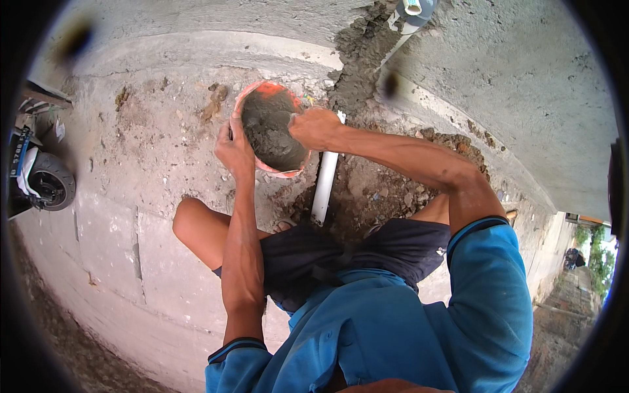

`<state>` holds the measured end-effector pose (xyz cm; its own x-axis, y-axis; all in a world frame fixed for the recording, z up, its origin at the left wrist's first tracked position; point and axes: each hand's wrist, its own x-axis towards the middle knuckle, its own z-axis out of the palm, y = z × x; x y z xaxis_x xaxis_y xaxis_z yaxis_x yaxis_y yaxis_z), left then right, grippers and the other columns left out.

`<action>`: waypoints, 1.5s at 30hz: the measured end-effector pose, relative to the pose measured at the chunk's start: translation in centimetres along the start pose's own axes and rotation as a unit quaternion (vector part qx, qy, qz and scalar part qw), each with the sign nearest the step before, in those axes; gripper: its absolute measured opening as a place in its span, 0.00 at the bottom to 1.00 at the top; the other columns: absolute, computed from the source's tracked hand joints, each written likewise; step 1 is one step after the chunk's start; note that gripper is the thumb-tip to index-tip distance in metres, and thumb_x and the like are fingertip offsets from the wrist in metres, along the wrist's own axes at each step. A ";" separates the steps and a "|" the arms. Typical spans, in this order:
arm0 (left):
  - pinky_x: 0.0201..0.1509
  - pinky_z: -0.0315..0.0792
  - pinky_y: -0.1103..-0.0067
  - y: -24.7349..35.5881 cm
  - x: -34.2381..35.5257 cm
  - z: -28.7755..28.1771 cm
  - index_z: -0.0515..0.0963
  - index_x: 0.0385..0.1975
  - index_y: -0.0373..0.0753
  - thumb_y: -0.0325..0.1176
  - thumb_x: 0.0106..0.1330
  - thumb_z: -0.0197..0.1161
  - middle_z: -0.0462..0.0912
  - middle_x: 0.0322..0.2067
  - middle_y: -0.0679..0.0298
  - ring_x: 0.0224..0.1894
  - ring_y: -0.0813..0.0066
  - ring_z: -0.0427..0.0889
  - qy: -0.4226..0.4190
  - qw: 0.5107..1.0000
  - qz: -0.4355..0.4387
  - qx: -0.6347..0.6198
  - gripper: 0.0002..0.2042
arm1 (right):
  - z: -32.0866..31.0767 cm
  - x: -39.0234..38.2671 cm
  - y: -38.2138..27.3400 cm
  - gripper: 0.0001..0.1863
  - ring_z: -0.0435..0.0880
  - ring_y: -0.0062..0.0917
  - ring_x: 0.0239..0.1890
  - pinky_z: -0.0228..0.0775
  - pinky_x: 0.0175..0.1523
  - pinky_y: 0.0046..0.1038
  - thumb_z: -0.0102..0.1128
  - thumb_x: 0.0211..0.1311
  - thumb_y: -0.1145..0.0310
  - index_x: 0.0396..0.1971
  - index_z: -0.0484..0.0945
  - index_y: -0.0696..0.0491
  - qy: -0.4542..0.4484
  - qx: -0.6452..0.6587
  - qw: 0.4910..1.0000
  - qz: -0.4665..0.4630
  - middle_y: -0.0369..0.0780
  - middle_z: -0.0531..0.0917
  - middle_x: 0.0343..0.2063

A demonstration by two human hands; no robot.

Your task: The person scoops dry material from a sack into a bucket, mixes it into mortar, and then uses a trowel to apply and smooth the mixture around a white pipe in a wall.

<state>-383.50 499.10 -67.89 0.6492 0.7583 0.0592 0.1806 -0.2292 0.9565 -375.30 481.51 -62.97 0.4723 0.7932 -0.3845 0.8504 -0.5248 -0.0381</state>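
Observation:
An orange bucket (296,174), its rim smeared with grey, tilts with its mouth toward me. Wet grey mortar (272,131) lies inside it in lumps. My left hand (234,149) grips the bucket's left rim, the thumb and fingers closed on its edge. Over the right side of the mouth, my right hand (314,128) is a closed fist with its knuckles by the mortar. Whatever it holds is hidden by the hand and the mortar. Just right of the bucket, a white pipe (325,187) lies in a dug trench, its upper end passing beneath my right wrist.
Fresh mortar (357,65) is daubed up the wall corner beside a grey pipe fitting (419,10). Rubble and loose soil (386,187) edge the trench. A grey wall (524,98) rises at the right. A parked motorcycle's wheel (52,182) stands far left on the concrete.

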 end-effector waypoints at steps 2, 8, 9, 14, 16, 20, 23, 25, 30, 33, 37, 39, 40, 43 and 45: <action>0.42 0.75 0.72 -0.3 0.4 0.3 0.85 0.44 0.29 0.46 0.74 0.62 0.88 0.31 0.52 0.33 0.72 0.82 0.015 1.000 0.006 -0.018 0.21 | -0.5 -0.3 0.2 0.12 0.89 0.45 0.41 0.83 0.42 0.44 0.61 0.60 0.66 0.33 0.87 0.58 -0.052 0.048 0.997 0.020 0.49 0.88 0.37; 0.34 0.69 0.71 -0.3 0.5 -0.3 0.85 0.39 0.27 0.45 0.75 0.60 0.80 0.22 0.57 0.27 0.76 0.72 0.002 1.000 -0.003 0.002 0.22 | 4.0 -1.9 -0.2 0.20 0.87 0.49 0.42 0.77 0.49 0.45 0.60 0.68 0.54 0.41 0.85 0.57 -0.010 0.314 0.947 0.066 0.52 0.87 0.38; 0.32 0.68 0.70 -0.7 0.9 -1.0 0.84 0.36 0.26 0.45 0.75 0.60 0.78 0.20 0.58 0.26 0.77 0.70 0.012 1.000 0.014 -0.005 0.22 | 4.0 -2.0 -0.6 0.20 0.87 0.48 0.43 0.77 0.49 0.44 0.60 0.68 0.52 0.42 0.85 0.56 0.012 0.357 0.931 0.071 0.51 0.87 0.38; 0.26 0.57 0.72 -0.3 1.0 -0.7 0.75 0.23 0.29 0.47 0.77 0.58 0.63 0.16 0.67 0.24 0.80 0.60 0.037 0.999 -0.003 -0.024 0.26 | 4.2 -6.8 1.0 0.30 0.84 0.40 0.54 0.74 0.60 0.41 0.66 0.64 0.43 0.55 0.83 0.53 0.052 0.443 0.886 0.127 0.46 0.86 0.52; 0.25 0.56 0.73 -1.6 1.6 -1.4 0.74 0.21 0.30 0.48 0.77 0.57 0.62 0.15 0.68 0.23 0.81 0.59 0.049 0.999 -0.006 -0.018 0.27 | 3.4 -8.5 1.2 0.29 0.86 0.41 0.50 0.77 0.56 0.39 0.69 0.63 0.47 0.55 0.83 0.53 0.106 0.431 0.888 0.125 0.47 0.87 0.49; 0.24 0.53 0.75 -0.9 1.4 -1.0 0.69 0.16 0.33 0.50 0.78 0.57 0.61 0.14 0.72 0.22 0.84 0.58 0.033 0.999 -0.018 -0.036 0.29 | 1.6 -12.2 3.6 0.29 0.86 0.40 0.50 0.77 0.56 0.39 0.73 0.61 0.50 0.56 0.82 0.52 0.076 0.443 0.881 0.147 0.47 0.86 0.51; 0.23 0.50 0.77 -1.7 1.5 -0.9 0.64 0.13 0.37 0.48 0.78 0.57 0.60 0.14 0.75 0.21 0.85 0.56 0.037 0.997 -0.022 -0.065 0.29 | -1.5 -15.6 4.1 0.27 0.86 0.34 0.47 0.78 0.53 0.38 0.72 0.62 0.53 0.56 0.82 0.53 0.070 0.454 0.876 0.145 0.45 0.87 0.45; 0.23 0.50 0.77 -1.9 1.7 -1.3 0.65 0.14 0.37 0.48 0.78 0.57 0.60 0.15 0.75 0.22 0.84 0.56 0.040 0.997 -0.023 -0.056 0.29 | -3.8 -18.7 4.2 0.27 0.85 0.32 0.48 0.78 0.54 0.36 0.74 0.61 0.53 0.55 0.82 0.53 0.033 0.463 0.869 0.169 0.42 0.87 0.45; 0.24 0.51 0.77 -1.3 1.6 -1.1 0.67 0.16 0.35 0.48 0.78 0.57 0.60 0.16 0.74 0.23 0.83 0.56 0.046 0.998 -0.001 -0.039 0.28 | -8.1 -28.0 7.5 0.26 0.83 0.25 0.33 0.74 0.39 0.30 0.74 0.61 0.53 0.52 0.84 0.55 -0.104 0.485 0.848 0.185 0.37 0.86 0.34; 0.25 0.51 0.76 -1.6 1.9 -1.4 0.68 0.17 0.34 0.49 0.78 0.57 0.61 0.17 0.74 0.24 0.83 0.56 0.031 0.999 -0.027 -0.033 0.28 | -9.3 -30.4 11.0 0.23 0.81 0.19 0.24 0.71 0.30 0.25 0.73 0.62 0.51 0.48 0.86 0.53 -0.188 0.502 0.820 0.202 0.35 0.86 0.28; 0.25 0.51 0.76 -1.6 1.8 0.1 0.69 0.18 0.34 0.50 0.78 0.57 0.62 0.17 0.74 0.24 0.83 0.57 0.026 0.998 0.008 -0.058 0.28 | -11.1 -28.2 19.8 0.19 0.79 0.14 0.19 0.69 0.22 0.21 0.73 0.62 0.50 0.37 0.87 0.52 -0.238 0.472 0.807 0.265 0.33 0.83 0.21; 0.25 0.51 0.76 -1.2 1.2 0.8 0.70 0.18 0.34 0.51 0.77 0.57 0.62 0.17 0.74 0.24 0.84 0.57 0.029 0.998 -0.015 -0.058 0.28 | -14.7 -26.4 22.9 0.19 0.75 0.13 0.14 0.66 0.17 0.19 0.71 0.63 0.49 0.30 0.85 0.52 -0.160 0.393 0.846 0.324 0.31 0.80 0.18; 0.25 0.51 0.76 -1.2 1.2 0.5 0.70 0.18 0.35 0.51 0.77 0.57 0.62 0.17 0.74 0.23 0.84 0.57 0.029 0.998 -0.025 -0.049 0.28 | -16.0 -26.5 23.4 0.20 0.72 0.12 0.11 0.63 0.14 0.18 0.70 0.64 0.48 0.28 0.83 0.52 -0.103 0.362 0.861 0.343 0.30 0.78 0.16; 0.25 0.52 0.76 -0.4 1.7 -0.6 0.71 0.17 0.35 0.51 0.77 0.57 0.62 0.17 0.75 0.23 0.84 0.57 0.030 0.999 0.003 -0.044 0.28 | -18.7 -31.8 22.2 0.20 0.69 0.10 0.09 0.57 0.12 0.15 0.69 0.64 0.48 0.28 0.83 0.52 0.022 0.350 0.866 0.356 0.28 0.77 0.15; 0.25 0.52 0.77 -1.0 2.2 -1.3 0.72 0.18 0.35 0.51 0.77 0.57 0.63 0.17 0.75 0.23 0.84 0.57 0.032 0.998 -0.004 -0.057 0.28 | -17.8 -35.0 20.8 0.21 0.69 0.10 0.10 0.55 0.12 0.16 0.70 0.63 0.47 0.31 0.85 0.52 0.076 0.394 0.840 0.365 0.28 0.77 0.15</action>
<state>-383.15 501.79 -68.32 0.5986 0.7983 0.0659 0.0978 -0.1545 0.9831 -370.02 448.32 -33.90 0.8762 0.1691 -0.4514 -0.0687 -0.8831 -0.4641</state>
